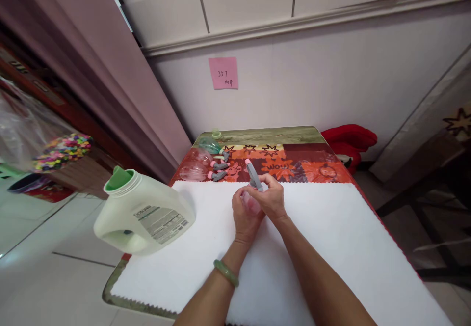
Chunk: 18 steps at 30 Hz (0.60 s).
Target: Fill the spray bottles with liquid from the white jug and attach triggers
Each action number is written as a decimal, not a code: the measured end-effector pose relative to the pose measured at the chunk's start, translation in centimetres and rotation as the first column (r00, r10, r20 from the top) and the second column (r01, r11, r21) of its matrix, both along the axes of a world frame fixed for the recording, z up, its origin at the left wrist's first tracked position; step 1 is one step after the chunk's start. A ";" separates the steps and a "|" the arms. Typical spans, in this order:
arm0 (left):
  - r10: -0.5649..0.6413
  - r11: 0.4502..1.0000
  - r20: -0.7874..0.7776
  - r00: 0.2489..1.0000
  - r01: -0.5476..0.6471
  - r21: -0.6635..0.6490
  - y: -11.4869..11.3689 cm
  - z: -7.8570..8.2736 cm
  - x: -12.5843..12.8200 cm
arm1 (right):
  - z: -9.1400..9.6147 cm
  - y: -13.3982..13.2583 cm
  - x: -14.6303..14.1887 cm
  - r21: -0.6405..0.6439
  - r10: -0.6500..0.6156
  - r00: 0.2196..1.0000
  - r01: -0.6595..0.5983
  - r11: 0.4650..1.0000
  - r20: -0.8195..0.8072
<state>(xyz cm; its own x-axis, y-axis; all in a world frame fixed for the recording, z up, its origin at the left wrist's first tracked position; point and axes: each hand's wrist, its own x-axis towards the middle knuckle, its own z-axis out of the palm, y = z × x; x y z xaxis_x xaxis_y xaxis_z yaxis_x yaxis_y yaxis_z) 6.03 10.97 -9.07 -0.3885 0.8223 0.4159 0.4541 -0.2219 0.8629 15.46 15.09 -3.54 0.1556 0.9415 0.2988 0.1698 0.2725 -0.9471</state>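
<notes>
Both my hands meet over the middle of the white cloth [331, 247]. My left hand [245, 215], with a green bangle on its wrist, wraps around a small clear bottle that is mostly hidden by the fingers. My right hand [270, 196] pinches a grey spray pump [253, 174] with a pink tip, held upright at the top of that bottle. Both hands are closed.
A large white detergent jug [147, 215] with a green cap stands at the cloth's left edge. Several clear bottles [196, 166] and grey-pink pump heads [220, 168] lie at the table's far left. A pink note [223, 72] hangs on the wall; a red object [349, 139] lies beyond the table.
</notes>
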 end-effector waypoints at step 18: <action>-0.115 0.992 -0.011 0.993 0.115 0.052 0.6 -1.0 -1.0 | -0.2 0.8 1.7 0.093 0.324 0.943 -0.330 0.939 0.072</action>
<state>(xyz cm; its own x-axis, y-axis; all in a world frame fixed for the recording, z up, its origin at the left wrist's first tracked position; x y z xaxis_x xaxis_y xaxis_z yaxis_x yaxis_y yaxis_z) 5.05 11.58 -10.09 -0.2889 0.8384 0.4623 0.4296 -0.3179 0.8452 17.20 15.94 -3.77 -0.1752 0.9016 0.3955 0.1059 0.4167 -0.9029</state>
